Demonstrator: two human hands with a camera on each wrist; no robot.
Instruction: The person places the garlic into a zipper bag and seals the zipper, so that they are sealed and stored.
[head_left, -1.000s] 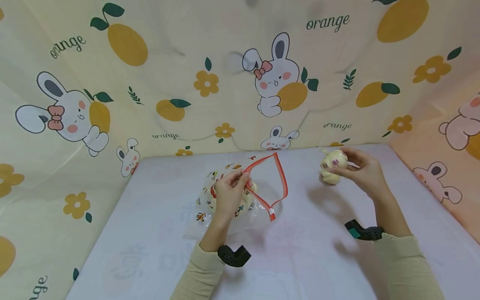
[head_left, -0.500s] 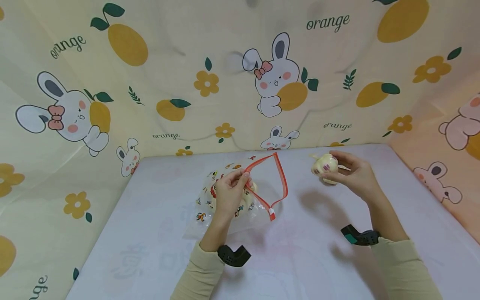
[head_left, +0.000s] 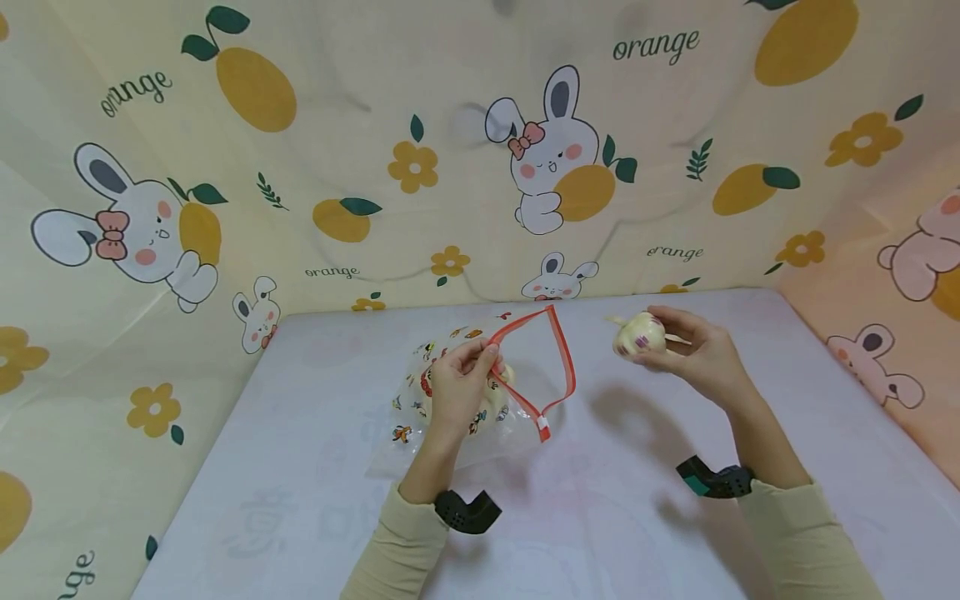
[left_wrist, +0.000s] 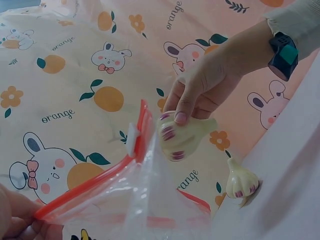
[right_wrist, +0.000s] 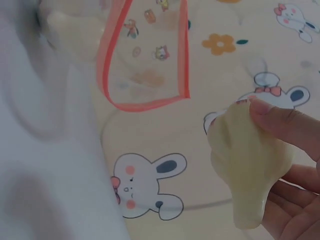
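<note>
At the middle of the table my left hand [head_left: 459, 387] pinches the red rim of a clear zip bag [head_left: 491, 429] printed with small cartoon figures. Its mouth gapes toward the right, with a white slider [left_wrist: 132, 140] on the red zip. Pale rounded contents [right_wrist: 75, 37] show through the plastic. To the right of the bag, my right hand [head_left: 705, 354] holds a cream garlic bulb [head_left: 639, 335] with purple patches, raised above the table, thumb on one side and fingers on the other. A second garlic bulb [left_wrist: 242, 179] lies on the table, hidden behind the hand in the head view.
The white table [head_left: 285, 467] meets a printed cloth backdrop [head_left: 450, 108] of rabbits and oranges at the back, left and right. Each wrist wears a black camera band [head_left: 468, 511].
My right hand has carried the garlic bulb leftward and slightly down, away from the other bulb and nearer the bag's mouth. The left hand and bag have stayed put.
</note>
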